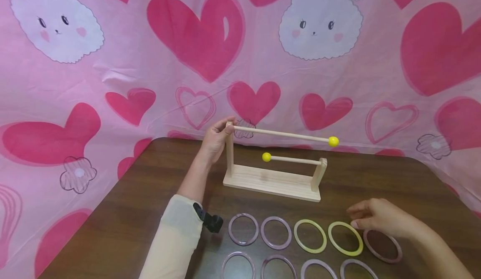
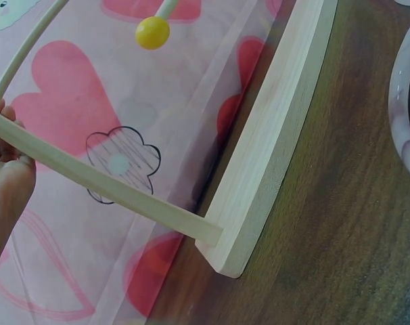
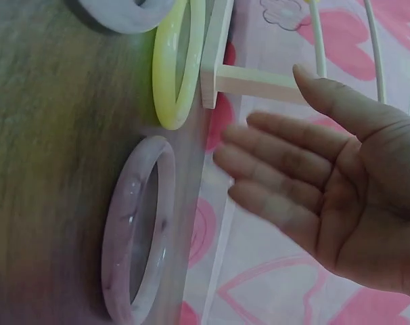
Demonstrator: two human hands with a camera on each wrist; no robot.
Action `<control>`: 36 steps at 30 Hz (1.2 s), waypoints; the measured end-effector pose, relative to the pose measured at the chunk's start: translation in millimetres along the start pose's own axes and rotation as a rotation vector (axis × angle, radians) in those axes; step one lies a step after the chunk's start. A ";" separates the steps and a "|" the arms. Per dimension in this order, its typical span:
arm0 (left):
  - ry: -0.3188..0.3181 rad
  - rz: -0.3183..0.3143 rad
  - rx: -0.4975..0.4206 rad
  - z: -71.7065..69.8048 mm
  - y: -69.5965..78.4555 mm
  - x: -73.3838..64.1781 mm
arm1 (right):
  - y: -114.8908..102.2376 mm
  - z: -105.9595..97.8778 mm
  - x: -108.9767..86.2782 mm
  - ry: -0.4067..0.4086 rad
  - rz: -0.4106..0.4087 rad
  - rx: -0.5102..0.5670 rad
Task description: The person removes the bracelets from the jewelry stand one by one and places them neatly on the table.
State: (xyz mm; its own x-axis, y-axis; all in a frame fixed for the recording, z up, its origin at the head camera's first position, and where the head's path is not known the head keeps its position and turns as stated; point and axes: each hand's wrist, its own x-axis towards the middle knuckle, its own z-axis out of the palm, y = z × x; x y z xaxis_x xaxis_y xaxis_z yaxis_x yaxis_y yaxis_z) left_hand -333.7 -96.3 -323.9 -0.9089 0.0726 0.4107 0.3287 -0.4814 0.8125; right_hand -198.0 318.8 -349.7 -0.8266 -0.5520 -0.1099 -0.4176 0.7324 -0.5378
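A pale wooden bangle stand (image 1: 272, 183) has two posts, each with a horizontal rod tipped by a yellow ball (image 1: 333, 141). My left hand (image 1: 216, 140) holds the taller post at its top, thumb on the near side; the left wrist view shows this post (image 2: 124, 196) running down to the base. Over the bangles at the right hovers my right hand (image 1: 387, 218), its fingers extended and its palm bare in the right wrist view. Below it lies a mauve bangle (image 3: 117, 230), beside a yellow bangle (image 1: 345, 239). Neither rod carries a bangle.
Several more bangles lie in two rows on the dark wooden table (image 1: 124, 224), among them a second yellow bangle (image 1: 298, 243) and a mauve bangle (image 1: 264, 238). Behind the table hangs a pink cloth (image 1: 169, 70) printed with hearts and rabbits.
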 end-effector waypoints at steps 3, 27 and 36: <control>0.005 -0.001 0.005 0.2 0.8 0.2 | -3.2 0.7 2.1 0.054 0.036 -0.085; 0.028 0.021 0.114 -0.4 0.9 -0.4 | -21.9 -4.8 40.8 0.437 0.153 -0.265; -0.006 0.121 0.734 5.5 22.7 -12.5 | -18.4 -4.9 42.4 0.328 0.223 -0.322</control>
State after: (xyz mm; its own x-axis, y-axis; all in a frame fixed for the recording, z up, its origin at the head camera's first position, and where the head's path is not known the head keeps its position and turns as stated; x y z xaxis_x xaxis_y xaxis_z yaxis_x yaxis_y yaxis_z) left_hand -313.4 -103.3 -308.3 -0.8549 0.0623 0.5151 0.5151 0.2209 0.8282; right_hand -227.2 283.9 -340.4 -0.9623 -0.2514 0.1034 -0.2695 0.9324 -0.2407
